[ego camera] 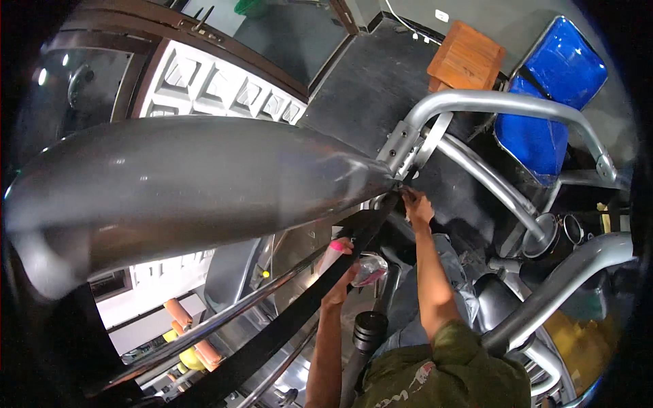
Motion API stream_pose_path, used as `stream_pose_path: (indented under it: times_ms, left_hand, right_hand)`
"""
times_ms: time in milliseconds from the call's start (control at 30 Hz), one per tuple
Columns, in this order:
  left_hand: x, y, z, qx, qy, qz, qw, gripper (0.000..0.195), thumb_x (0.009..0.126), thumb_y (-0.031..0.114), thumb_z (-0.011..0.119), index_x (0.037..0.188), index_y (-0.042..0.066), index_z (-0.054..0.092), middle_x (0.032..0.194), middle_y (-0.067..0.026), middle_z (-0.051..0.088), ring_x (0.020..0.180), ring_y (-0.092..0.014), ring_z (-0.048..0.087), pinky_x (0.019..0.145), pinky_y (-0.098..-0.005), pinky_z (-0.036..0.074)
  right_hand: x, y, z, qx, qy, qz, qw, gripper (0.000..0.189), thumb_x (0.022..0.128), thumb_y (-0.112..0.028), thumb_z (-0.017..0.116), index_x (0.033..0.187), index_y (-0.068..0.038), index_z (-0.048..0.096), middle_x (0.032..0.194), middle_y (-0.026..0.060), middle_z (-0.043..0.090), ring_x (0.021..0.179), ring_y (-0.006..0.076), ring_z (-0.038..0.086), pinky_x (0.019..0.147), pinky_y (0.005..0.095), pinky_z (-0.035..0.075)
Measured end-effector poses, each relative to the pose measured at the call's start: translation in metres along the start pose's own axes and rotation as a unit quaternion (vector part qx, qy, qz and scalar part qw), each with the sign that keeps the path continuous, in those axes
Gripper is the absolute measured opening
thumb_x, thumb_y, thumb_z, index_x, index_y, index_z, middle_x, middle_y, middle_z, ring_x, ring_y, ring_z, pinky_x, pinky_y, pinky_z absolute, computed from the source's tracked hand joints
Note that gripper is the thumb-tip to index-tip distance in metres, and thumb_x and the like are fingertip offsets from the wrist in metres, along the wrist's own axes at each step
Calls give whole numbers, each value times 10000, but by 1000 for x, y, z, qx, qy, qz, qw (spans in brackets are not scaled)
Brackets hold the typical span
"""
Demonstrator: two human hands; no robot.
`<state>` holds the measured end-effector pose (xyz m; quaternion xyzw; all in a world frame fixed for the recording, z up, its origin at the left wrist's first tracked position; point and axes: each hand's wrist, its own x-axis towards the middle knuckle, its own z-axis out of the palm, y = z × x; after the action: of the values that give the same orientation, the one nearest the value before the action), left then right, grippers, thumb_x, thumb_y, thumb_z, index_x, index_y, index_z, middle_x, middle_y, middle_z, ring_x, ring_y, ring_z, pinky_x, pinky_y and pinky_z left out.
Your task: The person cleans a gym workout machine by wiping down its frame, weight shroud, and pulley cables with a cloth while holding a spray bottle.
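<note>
My left hand (pixel 348 270) grips what looks like a spray bottle, partly hidden by a long black bar (pixel 306 311). Its white and pink head (pixel 334 251) shows left of the bar. A clear plastic body (pixel 370 270) with some pink in it shows on the right. My right hand (pixel 419 205) is at the upper end of the black bar, beside a silver metal bracket (pixel 400 145). Its fingers are bent against the joint there, and whether they hold anything is hidden. Close above both hands spans a large glossy dark grey curved panel (pixel 204 178), apparently part of an exercise machine.
Silver tubular frames (pixel 490 102) curve around the right side, with another thick tube (pixel 566 296) near my right elbow. A blue padded chair (pixel 535 127) and a wooden stool (pixel 467 56) stand beyond. Chrome rods (pixel 229 321) run at lower left, near orange foam rollers (pixel 206 352).
</note>
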<state>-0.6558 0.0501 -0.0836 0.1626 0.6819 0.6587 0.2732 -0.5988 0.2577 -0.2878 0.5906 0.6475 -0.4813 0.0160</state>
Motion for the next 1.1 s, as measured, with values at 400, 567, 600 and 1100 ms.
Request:
stream_pose_path:
  times_ms: [400,567,600,1100]
  left_hand:
    - [7,-6,-8,-90,-36,-30,995,206,876,179,690,955,48,551,1028,-68,538,774,-137,541,655,-289,446]
    - [9,-5,0,-92,-38,-22,995,246,884,245,690,961,63,543,1022,-62,533,804,-140,527,680,-296,441]
    - [10,-9,7,-106,-43,-23,993,254,885,258,690,962,66,542,1021,-61,532,810,-141,524,685,-298,440]
    - [9,-4,15,-200,-6,-98,975,289,879,339,690,900,122,500,965,-22,475,823,-148,503,682,-297,427]
  right_hand:
    - [83,18,8,-49,-244,-53,967,334,824,-425,717,1092,-227,735,1063,54,723,993,255,689,846,363,531]
    - [32,17,1,101,-148,-76,981,416,838,-492,673,1151,-220,704,1079,78,711,1019,302,667,881,387,505]
    - [41,29,-3,86,-106,-25,990,398,858,-478,647,1167,-232,696,1082,76,709,1015,299,668,883,390,506]
    - [74,4,18,-81,2,45,996,265,896,-355,602,1115,-266,722,1092,115,699,1016,320,657,899,419,515]
